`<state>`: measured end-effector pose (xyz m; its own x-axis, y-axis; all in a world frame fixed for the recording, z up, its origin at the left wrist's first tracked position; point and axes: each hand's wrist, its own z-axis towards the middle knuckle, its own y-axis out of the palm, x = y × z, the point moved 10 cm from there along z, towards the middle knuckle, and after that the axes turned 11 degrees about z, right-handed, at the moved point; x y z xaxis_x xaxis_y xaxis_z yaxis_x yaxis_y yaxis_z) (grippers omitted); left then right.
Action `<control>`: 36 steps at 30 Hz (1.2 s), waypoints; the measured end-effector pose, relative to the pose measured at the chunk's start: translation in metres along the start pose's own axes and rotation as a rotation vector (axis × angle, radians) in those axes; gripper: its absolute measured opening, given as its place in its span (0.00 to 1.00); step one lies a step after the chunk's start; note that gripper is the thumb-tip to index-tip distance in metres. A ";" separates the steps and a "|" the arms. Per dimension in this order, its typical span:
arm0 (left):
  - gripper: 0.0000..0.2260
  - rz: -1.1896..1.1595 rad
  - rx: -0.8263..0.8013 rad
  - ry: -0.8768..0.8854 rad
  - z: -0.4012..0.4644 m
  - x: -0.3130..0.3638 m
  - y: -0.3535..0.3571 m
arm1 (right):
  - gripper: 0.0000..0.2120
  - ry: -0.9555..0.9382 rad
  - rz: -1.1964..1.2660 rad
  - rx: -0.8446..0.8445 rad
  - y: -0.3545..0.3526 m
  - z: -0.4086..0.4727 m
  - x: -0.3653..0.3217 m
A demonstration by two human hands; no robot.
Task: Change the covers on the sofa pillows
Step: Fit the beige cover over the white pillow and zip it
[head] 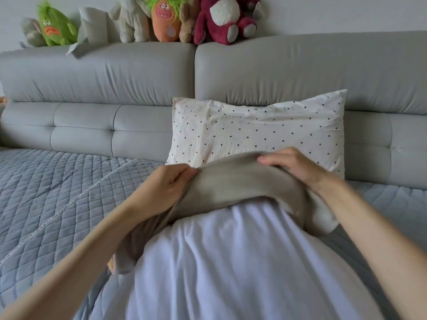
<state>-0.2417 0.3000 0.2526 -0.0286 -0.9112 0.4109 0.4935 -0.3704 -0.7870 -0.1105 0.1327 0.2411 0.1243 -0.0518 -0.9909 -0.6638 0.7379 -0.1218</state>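
Observation:
A white bare pillow point(226, 257) lies lengthwise in front of me on the sofa seat. A taupe cover point(235, 181) is bunched over its far end. My left hand point(166, 183) grips the cover's left edge with curled fingers. My right hand point(293, 165) holds the cover's right side, fingers curled over the top of the bunched cloth. Behind them, a cream pillow with dark dots point(254, 130) leans against the sofa back.
The grey sofa backrest point(115, 75) runs across the view. A blue-grey quilted throw point(50, 192) covers the seat on the left. Several plush toys point(221, 17) and a folded grey cloth point(90, 31) sit along the backrest's top.

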 end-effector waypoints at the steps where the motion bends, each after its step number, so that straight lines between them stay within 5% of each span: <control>1: 0.18 -0.074 -0.009 0.007 0.003 0.009 0.007 | 0.12 0.006 -0.007 0.012 -0.010 -0.006 -0.005; 4: 0.17 -0.115 -0.008 -0.043 0.008 0.016 0.037 | 0.12 0.003 -0.274 0.101 -0.043 -0.018 0.002; 8: 0.03 -0.064 -0.077 -0.150 -0.002 -0.005 0.084 | 0.12 -0.067 -0.804 0.277 -0.040 -0.036 0.036; 11: 0.07 0.245 0.181 0.090 0.000 0.027 0.045 | 0.11 -0.442 -0.828 0.444 0.002 -0.073 0.007; 14: 0.03 0.378 0.121 0.178 -0.008 0.056 0.038 | 0.10 -0.768 -0.740 0.497 0.040 -0.117 -0.020; 16: 0.05 0.333 0.052 0.180 -0.020 0.058 0.046 | 0.08 -0.805 -0.693 0.401 0.059 -0.125 -0.014; 21: 0.12 0.324 -0.023 0.312 -0.031 0.048 0.053 | 0.15 -0.381 -0.884 0.208 0.037 -0.068 0.034; 25: 0.14 0.361 -0.114 0.336 -0.029 0.038 0.073 | 0.10 -0.364 -0.864 0.243 0.027 -0.046 0.030; 30: 0.34 0.595 -0.105 0.293 -0.035 0.036 0.094 | 0.07 -0.219 -0.419 0.316 0.001 -0.029 0.037; 36: 0.28 0.203 -0.119 0.091 -0.028 0.025 0.094 | 0.06 0.113 0.098 0.150 0.003 -0.022 0.077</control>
<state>-0.2203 0.2373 0.1764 -0.0197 -0.9796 0.2002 0.3916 -0.1918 -0.8999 -0.1191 0.1164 0.1626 -0.0246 -0.0441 -0.9987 -0.5503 0.8346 -0.0233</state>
